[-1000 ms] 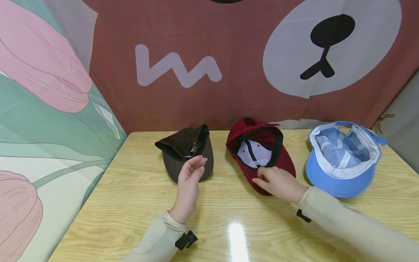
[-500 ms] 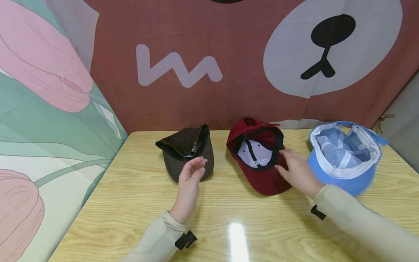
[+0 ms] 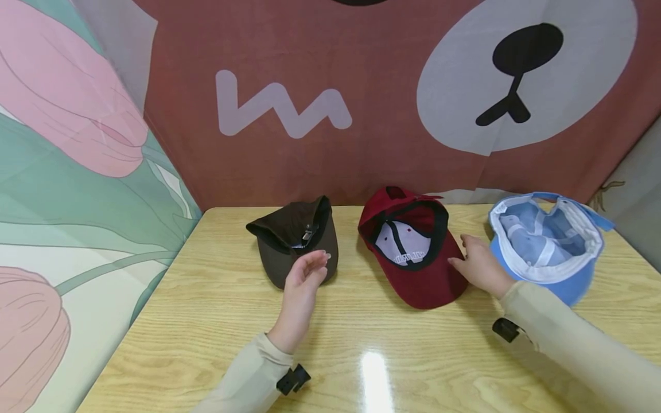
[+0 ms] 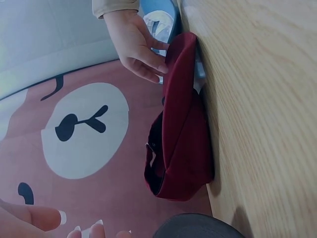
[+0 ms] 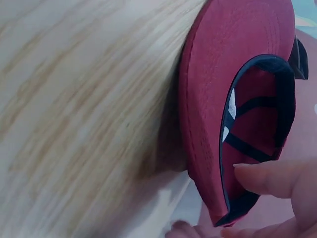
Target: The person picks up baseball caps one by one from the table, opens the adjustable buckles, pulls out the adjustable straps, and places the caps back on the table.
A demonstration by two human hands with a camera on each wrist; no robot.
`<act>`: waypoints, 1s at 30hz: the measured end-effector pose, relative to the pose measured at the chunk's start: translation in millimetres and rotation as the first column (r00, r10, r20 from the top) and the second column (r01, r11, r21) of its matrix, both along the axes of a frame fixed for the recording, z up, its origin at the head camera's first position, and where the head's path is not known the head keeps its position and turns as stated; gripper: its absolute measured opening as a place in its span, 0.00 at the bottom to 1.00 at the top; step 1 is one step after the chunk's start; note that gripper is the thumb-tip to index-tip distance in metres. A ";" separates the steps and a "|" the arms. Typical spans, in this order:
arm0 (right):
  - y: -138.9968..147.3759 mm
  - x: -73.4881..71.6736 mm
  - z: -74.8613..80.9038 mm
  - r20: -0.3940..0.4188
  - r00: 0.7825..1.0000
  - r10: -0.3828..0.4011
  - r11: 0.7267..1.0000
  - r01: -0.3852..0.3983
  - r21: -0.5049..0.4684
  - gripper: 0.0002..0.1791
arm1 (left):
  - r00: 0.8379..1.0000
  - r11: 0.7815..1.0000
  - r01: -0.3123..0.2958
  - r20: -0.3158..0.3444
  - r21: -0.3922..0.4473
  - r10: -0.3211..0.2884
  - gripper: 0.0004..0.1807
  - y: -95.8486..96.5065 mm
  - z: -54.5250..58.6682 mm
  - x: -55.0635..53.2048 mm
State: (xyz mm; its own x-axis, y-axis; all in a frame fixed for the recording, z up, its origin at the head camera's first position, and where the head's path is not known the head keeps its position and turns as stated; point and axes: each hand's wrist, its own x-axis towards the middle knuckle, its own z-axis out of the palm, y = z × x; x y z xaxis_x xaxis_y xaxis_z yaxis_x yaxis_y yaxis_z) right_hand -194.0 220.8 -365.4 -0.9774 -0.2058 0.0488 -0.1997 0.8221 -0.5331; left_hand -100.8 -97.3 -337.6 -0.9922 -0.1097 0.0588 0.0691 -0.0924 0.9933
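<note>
Three baseball caps lie upside down in a row. The dark red cap [image 3: 431, 281] is in the middle, its black-edged opening up and its brim towards me. My right hand [image 3: 482, 267] is at the right edge of that brim, thumb and fingers apart. In the right wrist view the thumb [image 5: 270, 178] overlaps the cap's opening. A dark brown cap [image 3: 273, 264] sits on the left. My left hand [image 3: 302, 292] hovers before its brim with loosely bent fingers, holding nothing. Right of the red cap is a light blue cap [image 3: 542, 241], partly covered by my right forearm.
A wood-grain table [image 3: 206, 344] carries the caps along its far edge. Behind it hangs a brown cloth [image 3: 289, 166] with a bear face, and a tulip-printed cloth [image 3: 103, 201] is on the left. Black straps are on both sleeves.
My right hand has moved right, from the front of the red cap's opening to the brim's right edge. The left hand and the caps have hardly moved.
</note>
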 end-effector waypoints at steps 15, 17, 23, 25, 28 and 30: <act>3.7 -10.1 -5.0 0.161 0.987 -0.007 0.997 0.019 -0.073 0.25 | 1.000 1.000 0.003 -0.012 0.005 -0.003 0.16 -1.3 -1.3 1.0; 5.4 -11.4 -5.7 0.183 0.983 -0.013 0.995 0.031 -0.099 0.23 | 1.000 1.000 0.005 -0.017 0.005 -0.005 0.16 -1.2 -1.2 1.1; 6.9 -9.4 -3.9 0.202 0.979 -0.003 0.967 0.054 -0.249 0.16 | 1.000 1.000 0.000 -0.020 0.009 0.000 0.16 -0.3 -1.3 1.3; 7.4 -7.6 -2.1 0.178 0.984 0.004 0.959 0.047 -0.278 0.15 | 1.000 1.000 0.000 -0.020 0.010 0.000 0.16 0.1 -1.3 1.2; 7.5 -4.0 1.7 0.129 0.992 0.001 0.959 0.035 -0.280 0.15 | 1.000 1.000 0.001 -0.022 0.014 -0.001 0.16 0.5 -1.4 0.9; 7.4 -1.2 5.1 0.099 0.995 -0.005 0.963 0.031 -0.268 0.15 | 1.000 1.000 0.000 -0.021 0.013 0.000 0.16 0.6 -1.6 0.7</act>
